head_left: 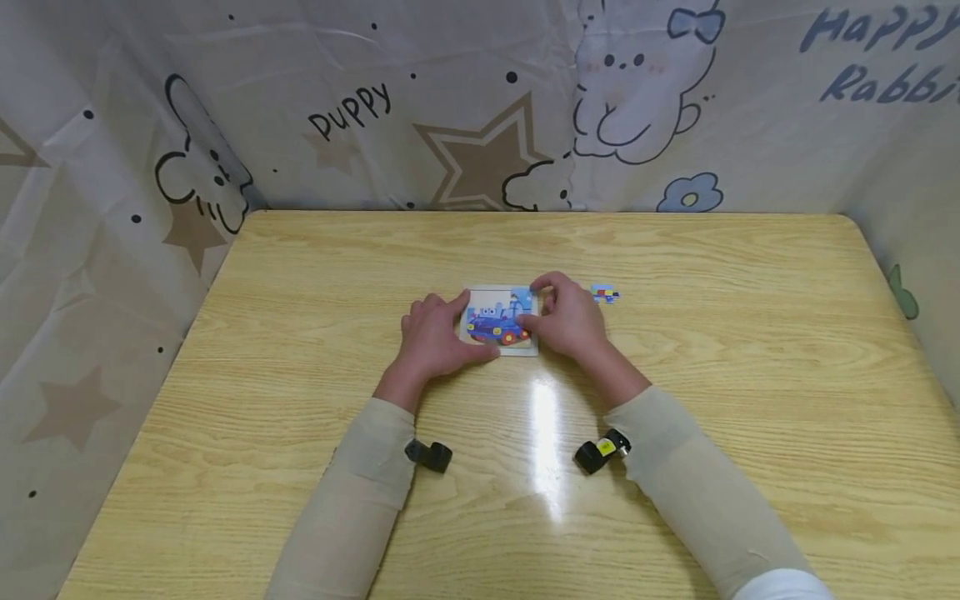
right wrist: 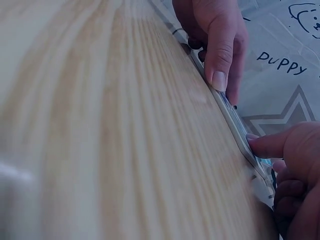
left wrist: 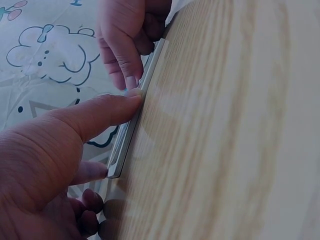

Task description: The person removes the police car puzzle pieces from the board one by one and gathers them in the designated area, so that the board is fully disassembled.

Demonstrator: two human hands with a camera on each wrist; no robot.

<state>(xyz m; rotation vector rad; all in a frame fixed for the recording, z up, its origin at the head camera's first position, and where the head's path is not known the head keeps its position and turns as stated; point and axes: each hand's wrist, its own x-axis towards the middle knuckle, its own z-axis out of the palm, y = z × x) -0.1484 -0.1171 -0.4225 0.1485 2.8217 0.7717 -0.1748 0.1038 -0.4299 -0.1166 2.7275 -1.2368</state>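
A small tray jigsaw puzzle (head_left: 519,352) with a pale frame lies on the table, its picture a blue vehicle with red and yellow wheels. Bare pale backing shows in the upper left of its picture area. My left hand (head_left: 435,337) grips the frame from the left, thumb along the near edge and index finger at the far left corner. From the right, my right hand (head_left: 573,321) spans the puzzle's right side, its thumb on the picture and index finger at the far right corner. In the right wrist view, the other fingers of the right hand (right wrist: 302,157) are curled under.
Just right of my right hand lies a loose jigsaw piece (head_left: 604,293) in blue, red and yellow. The wooden table (head_left: 300,275) ends at a printed cloth backdrop (head_left: 480,100) behind. Both sleeved wrists carry small black cameras (head_left: 429,455).
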